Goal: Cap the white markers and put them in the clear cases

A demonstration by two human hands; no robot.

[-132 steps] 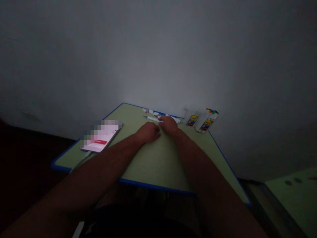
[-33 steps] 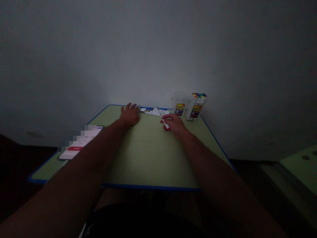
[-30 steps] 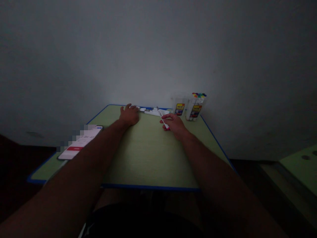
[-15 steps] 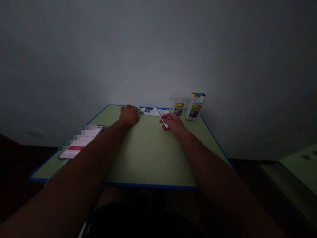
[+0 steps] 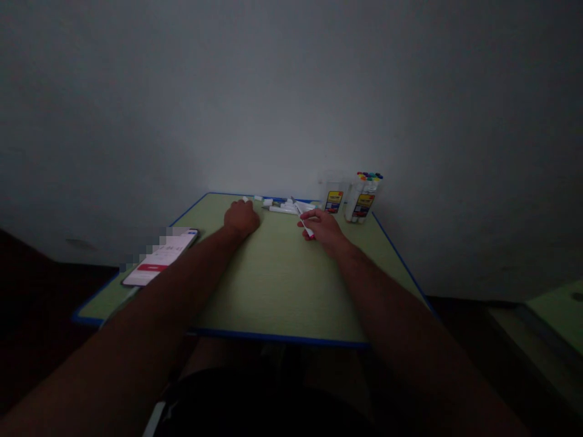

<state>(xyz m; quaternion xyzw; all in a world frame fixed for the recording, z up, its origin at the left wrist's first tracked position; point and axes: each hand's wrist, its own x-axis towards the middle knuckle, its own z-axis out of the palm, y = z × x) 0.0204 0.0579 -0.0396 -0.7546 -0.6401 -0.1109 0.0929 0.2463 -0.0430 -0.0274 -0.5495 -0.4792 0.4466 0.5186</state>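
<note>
My right hand (image 5: 321,227) is closed round a white marker with a red end (image 5: 304,220), held just above the green table (image 5: 273,279) near its far edge. My left hand (image 5: 241,218) rests on the table as a loose fist, and I cannot make out anything in it. Just beyond both hands, several white markers and caps (image 5: 280,206) lie scattered along the far edge by the wall. At the far right corner stand two clear marker packs: one looks empty (image 5: 333,197), the other (image 5: 363,197) holds markers with coloured caps.
A phone (image 5: 161,258) with a lit screen lies at the table's left edge, a cable running off it. The table has a blue rim and stands against a plain wall. Another green surface (image 5: 558,309) shows at the far right. The room is dim.
My left hand's fingers, spread flat by the markers a second ago, have curled into a fist and drawn back slightly. My right hand still holds the marker. The view shifted a little.
</note>
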